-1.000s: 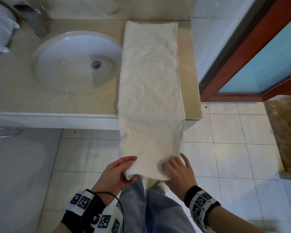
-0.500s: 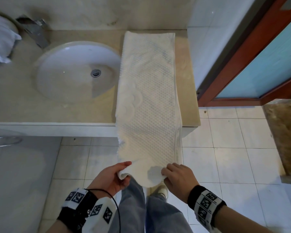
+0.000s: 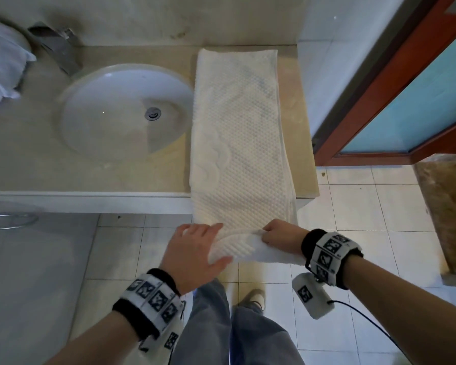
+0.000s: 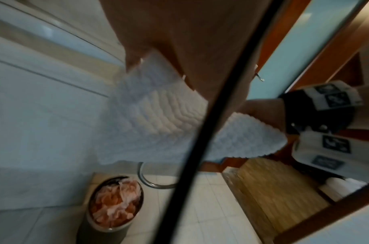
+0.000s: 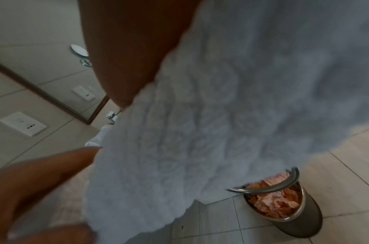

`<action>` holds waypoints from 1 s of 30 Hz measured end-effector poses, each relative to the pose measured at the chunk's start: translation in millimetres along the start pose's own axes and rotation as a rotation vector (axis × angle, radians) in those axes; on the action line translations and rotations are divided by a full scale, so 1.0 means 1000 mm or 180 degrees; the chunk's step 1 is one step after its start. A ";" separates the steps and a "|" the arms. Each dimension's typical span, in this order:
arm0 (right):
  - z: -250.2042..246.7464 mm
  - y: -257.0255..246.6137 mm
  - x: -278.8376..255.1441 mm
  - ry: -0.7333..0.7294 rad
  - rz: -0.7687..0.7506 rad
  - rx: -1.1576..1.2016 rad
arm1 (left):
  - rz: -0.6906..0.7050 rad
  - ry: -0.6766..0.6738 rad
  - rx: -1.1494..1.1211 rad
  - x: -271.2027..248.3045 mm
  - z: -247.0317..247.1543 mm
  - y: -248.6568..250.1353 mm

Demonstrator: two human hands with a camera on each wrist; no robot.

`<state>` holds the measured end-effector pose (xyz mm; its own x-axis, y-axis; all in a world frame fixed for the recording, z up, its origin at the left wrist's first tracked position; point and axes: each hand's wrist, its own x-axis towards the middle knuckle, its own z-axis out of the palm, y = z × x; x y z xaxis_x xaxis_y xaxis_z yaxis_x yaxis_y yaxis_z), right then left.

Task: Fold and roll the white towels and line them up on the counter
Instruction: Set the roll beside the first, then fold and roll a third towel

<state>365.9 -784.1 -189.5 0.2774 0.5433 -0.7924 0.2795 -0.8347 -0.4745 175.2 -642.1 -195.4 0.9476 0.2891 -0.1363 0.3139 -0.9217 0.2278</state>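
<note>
A long white towel [image 3: 237,133], folded into a narrow strip, lies on the beige counter [image 3: 37,159] right of the sink, and its near end hangs over the front edge. That end is turned over into a first curl just below the counter edge. My left hand [image 3: 195,248] holds the curl's left side, fingers over the top and thumb underneath. My right hand [image 3: 279,237] grips the right side with curled fingers. The left wrist view shows the curled towel end [image 4: 158,115] under my fingers, and the towel [image 5: 221,99] fills the right wrist view.
The round white sink [image 3: 103,111] and a metal faucet [image 3: 55,46] sit left of the towel. More white towels [image 3: 0,72] lie at the counter's far left. A red-brown door frame [image 3: 379,101] stands to the right. On the floor beneath stands a metal bin [image 5: 283,203].
Both hands have risen toward the counter edge with the towel's hanging end. That end, flat a second ago, is now turned over into a curl.
</note>
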 end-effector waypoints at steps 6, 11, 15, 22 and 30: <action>-0.016 -0.003 -0.001 -0.0232 0.0141 0.0012 | 0.0406 -0.0158 0.0849 0.019 0.005 0.045; -0.022 -0.001 -0.006 -0.0305 0.0094 -0.0058 | 0.0749 -0.0099 0.1176 0.028 -0.004 0.045; -0.026 -0.007 -0.010 -0.0366 -0.0070 -0.1101 | 0.0813 -0.0483 0.1291 0.045 -0.020 0.044; -0.018 0.004 -0.012 0.1135 -0.0476 -0.1822 | 0.0069 -0.1292 0.0233 0.071 -0.023 0.051; 0.013 -0.009 -0.010 0.0999 -0.0920 -0.2381 | -0.0438 -0.2544 -0.1332 0.106 -0.022 0.016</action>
<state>348.7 -782.7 -182.5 0.3125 0.8171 -0.4844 0.8799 -0.4412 -0.1766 281.7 -620.4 -184.8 0.6254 -0.0195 -0.7801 0.5650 -0.6782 0.4699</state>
